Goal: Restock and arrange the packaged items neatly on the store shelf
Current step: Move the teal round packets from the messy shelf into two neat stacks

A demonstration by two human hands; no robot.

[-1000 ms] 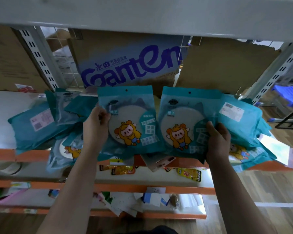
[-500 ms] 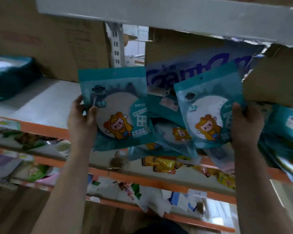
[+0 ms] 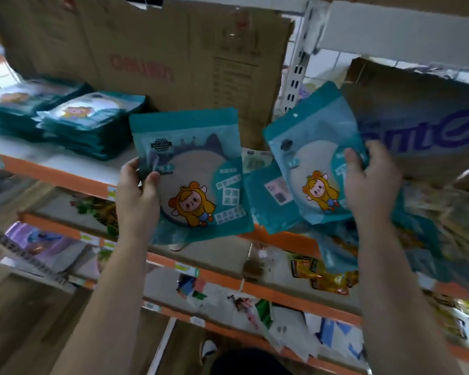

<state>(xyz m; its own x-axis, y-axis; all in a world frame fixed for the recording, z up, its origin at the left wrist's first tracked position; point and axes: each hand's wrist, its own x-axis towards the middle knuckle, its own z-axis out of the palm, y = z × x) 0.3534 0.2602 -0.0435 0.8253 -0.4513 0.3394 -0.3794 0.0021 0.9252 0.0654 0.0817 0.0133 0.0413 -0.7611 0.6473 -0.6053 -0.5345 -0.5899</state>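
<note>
My left hand (image 3: 137, 197) grips a teal packet (image 3: 192, 174) with a round mirror and a cartoon figure in a yellow suit, held upright in front of the white shelf (image 3: 73, 165). My right hand (image 3: 368, 182) holds a second teal packet (image 3: 313, 158) of the same kind, tilted to the right. Two neat stacks of the same packets (image 3: 92, 123) lie on the shelf at the left. Loose teal packets (image 3: 268, 196) lie jumbled on the shelf between and behind my hands.
A large brown carton (image 3: 184, 50) stands at the back of the shelf; a carton with blue lettering (image 3: 428, 131) is at the right. A white slotted upright (image 3: 298, 63) divides the bays. Lower orange-edged shelves (image 3: 228, 285) hold mixed small goods.
The view has swung left, bringing the neat stacks into sight. Both hands have carried their packets leftward, away from the jumbled pile; the right packet now tilts more.
</note>
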